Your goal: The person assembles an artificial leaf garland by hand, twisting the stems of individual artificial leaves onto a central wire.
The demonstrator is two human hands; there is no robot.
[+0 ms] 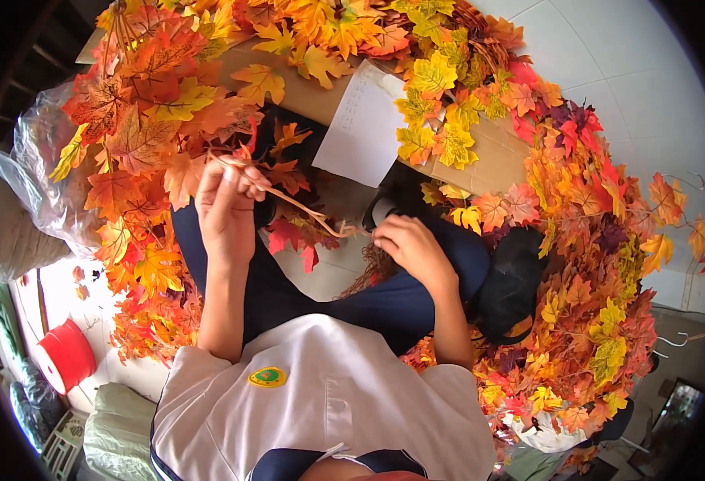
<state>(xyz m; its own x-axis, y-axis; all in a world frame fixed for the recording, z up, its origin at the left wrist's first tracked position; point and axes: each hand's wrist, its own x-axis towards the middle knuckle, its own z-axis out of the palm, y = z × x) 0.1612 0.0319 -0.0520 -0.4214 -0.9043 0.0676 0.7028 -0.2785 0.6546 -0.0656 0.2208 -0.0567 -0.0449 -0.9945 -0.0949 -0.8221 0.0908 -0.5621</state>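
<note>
A thin tan artificial stem (300, 206) stretches between my two hands above my lap. My left hand (228, 196) is closed on its upper part, close to a big bunch of orange maple leaves (148, 132). At the stem's lower right end, the fingertips of my right hand (409, 247) are pinched together. What exactly lies between those fingertips is partly hidden. A few red leaves (292, 236) hang just below the stem, between my knees.
Heaps of yellow, orange and red artificial leaves (585, 297) surround me. Ahead lies a cardboard sheet (493, 152) with a white paper (360, 124) on it. A red spool (65, 356) and clear plastic bags (52, 164) are at the left. A black cap-like thing (513, 284) sits by my right knee.
</note>
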